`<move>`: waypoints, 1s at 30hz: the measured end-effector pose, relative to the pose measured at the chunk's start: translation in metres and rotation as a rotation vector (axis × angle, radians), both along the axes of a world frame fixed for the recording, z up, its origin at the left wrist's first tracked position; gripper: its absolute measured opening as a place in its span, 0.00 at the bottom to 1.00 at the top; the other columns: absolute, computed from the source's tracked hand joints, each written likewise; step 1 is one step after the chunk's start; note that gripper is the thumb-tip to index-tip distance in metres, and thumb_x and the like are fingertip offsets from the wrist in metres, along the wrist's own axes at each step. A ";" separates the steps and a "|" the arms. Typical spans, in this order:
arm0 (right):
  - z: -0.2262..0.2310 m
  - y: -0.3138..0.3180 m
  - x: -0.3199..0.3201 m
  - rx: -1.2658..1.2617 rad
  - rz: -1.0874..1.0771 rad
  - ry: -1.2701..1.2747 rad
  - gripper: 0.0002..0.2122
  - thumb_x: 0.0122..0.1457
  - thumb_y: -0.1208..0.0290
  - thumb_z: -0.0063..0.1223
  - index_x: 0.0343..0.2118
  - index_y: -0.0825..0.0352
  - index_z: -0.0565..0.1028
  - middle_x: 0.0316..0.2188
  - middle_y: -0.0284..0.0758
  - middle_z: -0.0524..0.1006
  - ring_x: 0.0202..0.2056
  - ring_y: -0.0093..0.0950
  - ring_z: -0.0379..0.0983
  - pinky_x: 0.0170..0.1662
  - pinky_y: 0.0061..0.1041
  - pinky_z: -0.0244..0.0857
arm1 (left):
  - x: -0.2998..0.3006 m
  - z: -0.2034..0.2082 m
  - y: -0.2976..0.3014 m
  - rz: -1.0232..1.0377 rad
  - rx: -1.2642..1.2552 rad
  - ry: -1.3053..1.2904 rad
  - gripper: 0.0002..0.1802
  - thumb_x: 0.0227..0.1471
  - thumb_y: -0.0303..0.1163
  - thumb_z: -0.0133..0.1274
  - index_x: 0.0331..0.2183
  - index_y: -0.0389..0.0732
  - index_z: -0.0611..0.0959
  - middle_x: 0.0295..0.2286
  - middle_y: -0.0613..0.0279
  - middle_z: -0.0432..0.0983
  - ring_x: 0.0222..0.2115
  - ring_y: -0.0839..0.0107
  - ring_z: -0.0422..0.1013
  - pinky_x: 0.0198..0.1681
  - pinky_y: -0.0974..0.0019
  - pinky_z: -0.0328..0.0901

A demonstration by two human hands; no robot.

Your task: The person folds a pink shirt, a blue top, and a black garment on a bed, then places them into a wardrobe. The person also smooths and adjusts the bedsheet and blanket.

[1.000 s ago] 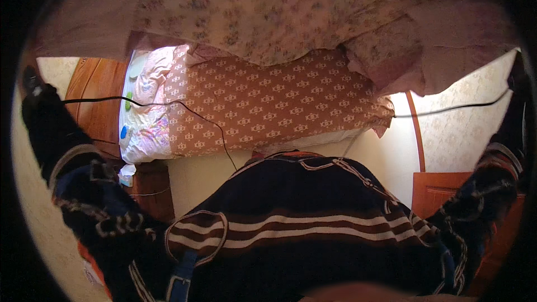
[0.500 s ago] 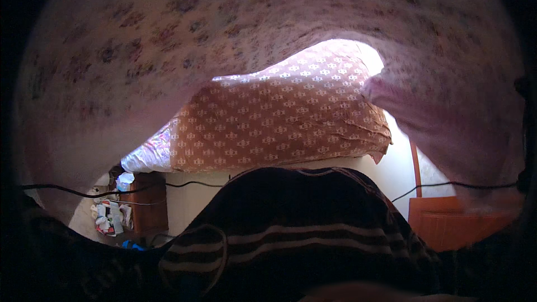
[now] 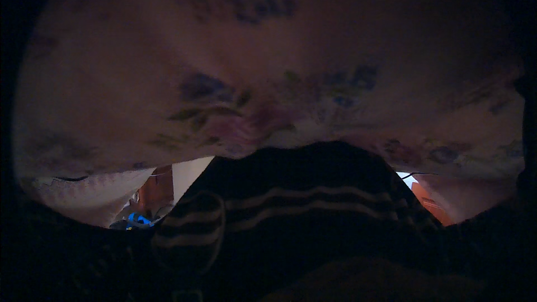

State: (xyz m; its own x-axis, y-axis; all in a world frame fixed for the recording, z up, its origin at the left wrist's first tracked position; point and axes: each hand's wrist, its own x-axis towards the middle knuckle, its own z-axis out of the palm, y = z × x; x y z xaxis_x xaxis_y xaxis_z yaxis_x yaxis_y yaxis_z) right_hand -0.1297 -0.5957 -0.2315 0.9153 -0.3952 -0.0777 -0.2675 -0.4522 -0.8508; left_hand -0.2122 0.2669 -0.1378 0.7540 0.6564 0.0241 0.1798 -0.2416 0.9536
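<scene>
A pale cloth printed with flowers [image 3: 263, 67], like a sheet, hangs close before me and fills most of the head view. Its lower edge reaches down to my dark striped top [image 3: 296, 173]. At the lower left and lower right, paler folds of fabric [image 3: 89, 193] droop beside narrow gaps. Neither of my hands shows; the cloth and the dark surroundings hide whatever they touch. The bed is covered from sight by the cloth.
Through the left gap appear brown wooden furniture [image 3: 156, 190], a light wall or floor strip [image 3: 190, 176] and a bright blue object [image 3: 139, 221]. An orange-brown wooden panel [image 3: 429, 201] shows through the right gap.
The flowered cloth has come down and nearer, so the bed with its brown patterned cover has gone out of sight. The view has darkened.
</scene>
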 end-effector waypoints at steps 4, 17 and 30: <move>-0.038 0.040 0.018 0.050 0.053 0.105 0.14 0.60 0.67 0.49 0.45 0.70 0.74 0.40 0.43 0.77 0.43 0.38 0.75 0.46 0.36 0.68 | -0.024 -0.021 0.016 0.068 -0.038 0.072 0.24 0.56 0.36 0.52 0.53 0.36 0.76 0.48 0.49 0.74 0.50 0.61 0.69 0.56 0.60 0.63; -0.048 0.096 0.103 0.085 -0.103 0.126 0.15 0.62 0.64 0.50 0.48 0.68 0.73 0.42 0.40 0.76 0.44 0.34 0.73 0.48 0.34 0.68 | -0.005 -0.100 0.088 0.120 -0.199 0.300 0.23 0.57 0.35 0.51 0.53 0.36 0.76 0.48 0.48 0.74 0.50 0.62 0.70 0.56 0.61 0.63; 0.309 0.008 0.155 0.202 -0.259 -0.676 0.16 0.65 0.62 0.50 0.50 0.67 0.72 0.44 0.36 0.75 0.46 0.30 0.72 0.50 0.31 0.67 | 0.190 0.011 0.250 -0.066 -0.141 -0.034 0.23 0.58 0.34 0.49 0.53 0.36 0.77 0.48 0.48 0.75 0.50 0.63 0.70 0.56 0.61 0.62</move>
State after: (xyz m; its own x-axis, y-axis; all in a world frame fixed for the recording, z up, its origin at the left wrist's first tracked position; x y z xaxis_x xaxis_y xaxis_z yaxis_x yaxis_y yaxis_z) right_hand 0.0255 -0.5875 0.0776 0.6691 -0.6421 0.3741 0.2658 -0.2633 -0.9274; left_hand -0.0218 0.5171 -0.1271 0.7961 0.6040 -0.0386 0.1347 -0.1147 0.9842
